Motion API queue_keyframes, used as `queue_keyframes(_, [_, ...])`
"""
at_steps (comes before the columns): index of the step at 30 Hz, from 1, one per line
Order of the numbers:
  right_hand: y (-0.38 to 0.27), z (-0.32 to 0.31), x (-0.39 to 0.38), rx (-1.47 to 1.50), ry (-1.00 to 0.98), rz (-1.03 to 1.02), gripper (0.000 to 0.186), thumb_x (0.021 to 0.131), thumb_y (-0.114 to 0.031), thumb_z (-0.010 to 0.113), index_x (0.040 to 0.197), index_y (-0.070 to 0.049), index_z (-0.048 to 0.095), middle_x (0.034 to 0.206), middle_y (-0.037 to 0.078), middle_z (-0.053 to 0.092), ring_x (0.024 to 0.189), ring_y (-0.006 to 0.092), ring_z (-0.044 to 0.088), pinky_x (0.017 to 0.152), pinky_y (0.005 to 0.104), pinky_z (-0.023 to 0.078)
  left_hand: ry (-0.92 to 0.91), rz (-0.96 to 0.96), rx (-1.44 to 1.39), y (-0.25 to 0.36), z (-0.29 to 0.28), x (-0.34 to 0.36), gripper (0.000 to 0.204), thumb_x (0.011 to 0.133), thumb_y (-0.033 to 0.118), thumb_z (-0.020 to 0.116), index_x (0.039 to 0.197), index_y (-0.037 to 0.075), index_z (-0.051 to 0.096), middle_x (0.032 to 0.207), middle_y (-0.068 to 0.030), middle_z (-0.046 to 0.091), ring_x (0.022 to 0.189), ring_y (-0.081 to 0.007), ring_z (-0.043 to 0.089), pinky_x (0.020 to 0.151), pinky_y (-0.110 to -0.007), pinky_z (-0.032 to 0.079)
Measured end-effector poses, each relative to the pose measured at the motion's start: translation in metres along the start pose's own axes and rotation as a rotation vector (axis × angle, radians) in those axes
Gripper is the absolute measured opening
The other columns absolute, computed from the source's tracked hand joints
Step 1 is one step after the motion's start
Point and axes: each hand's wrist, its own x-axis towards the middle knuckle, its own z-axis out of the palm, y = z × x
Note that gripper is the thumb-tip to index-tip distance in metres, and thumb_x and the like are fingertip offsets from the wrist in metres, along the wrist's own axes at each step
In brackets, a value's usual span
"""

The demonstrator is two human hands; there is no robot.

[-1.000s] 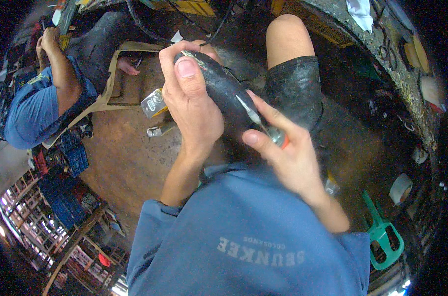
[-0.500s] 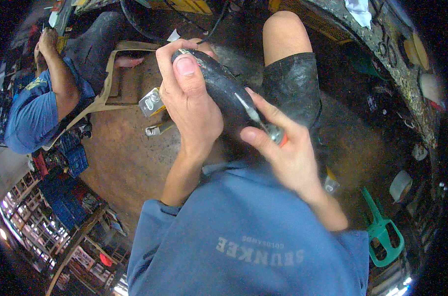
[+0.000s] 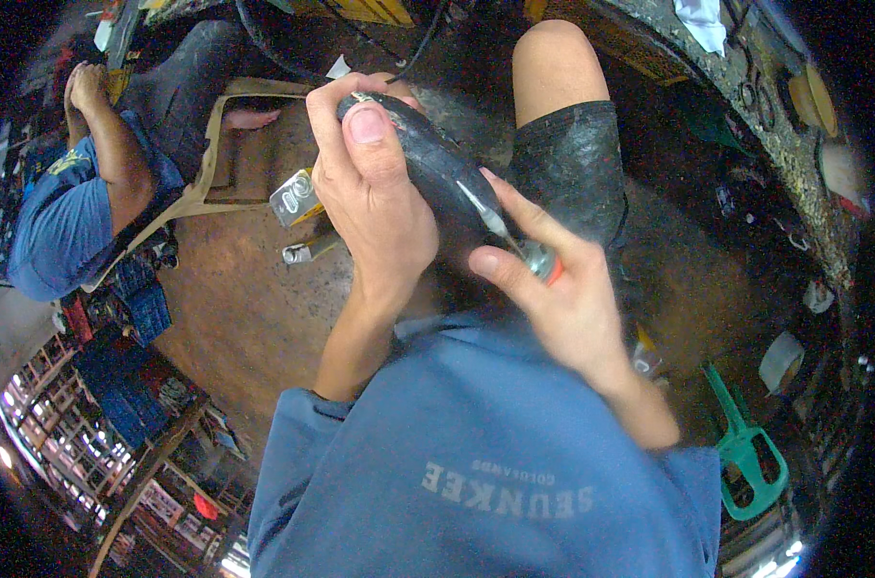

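Note:
My left hand [image 3: 384, 212] is wrapped round the far end of a glossy black curved piece [image 3: 432, 159], which looks like a shoe. Its thumb presses on the top, over a pale worn patch. My right hand [image 3: 577, 294] grips a screwdriver-like tool [image 3: 538, 256] with a translucent greenish handle and an orange-red part. The tool's thin metal shaft lies against the near right side of the black piece. My right forefinger stretches along that side. The underside of the piece and the fingers beneath it are hidden.
Two metal cans, one larger [image 3: 296, 199] and one smaller [image 3: 310, 250], are on the brown floor to the left. Beyond sits a person in blue [image 3: 81, 212] beside a beige frame [image 3: 206, 178]. A cluttered bench [image 3: 784, 125] runs along the right, above a green plastic chair [image 3: 745, 462].
My hands and the black piece have shifted only slightly, and the tool stays against its side. At the left, the other person's hands have moved a little.

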Motion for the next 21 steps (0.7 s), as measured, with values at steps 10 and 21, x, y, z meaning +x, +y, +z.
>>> queue_keyframes(10, [0.012, 0.002, 0.0, -0.13, 0.102, -0.119, 0.063, 0.094, -0.034, 0.09, 0.152, -0.021, 0.07, 0.07, 0.009, 0.068, 0.067, 0.0075, 0.059, 0.07, 0.0341, 0.057, 0.007, 0.059, 0.02, -0.002, 0.001, -0.001, 0.043, 0.116, 0.043, 0.048, 0.121, 0.002, 0.06, 0.092, -0.0135, 0.075, 0.08, -0.0232, 0.071, 0.074, -0.038, 0.055])
queue_keyframes(21, [-0.009, -0.006, -0.003, -0.152, 0.016, -0.036, 0.06, 0.098, -0.021, 0.084, 0.152, -0.001, 0.066, 0.137, 0.014, 0.077, 0.126, 0.0139, 0.066, 0.114, 0.0316, 0.047, 0.013, 0.058, 0.019, 0.001, 0.002, -0.003, 0.047, 0.113, 0.048, 0.051, 0.12, 0.002, 0.061, 0.091, -0.0129, 0.074, 0.078, -0.0228, 0.07, 0.072, -0.038, 0.055])
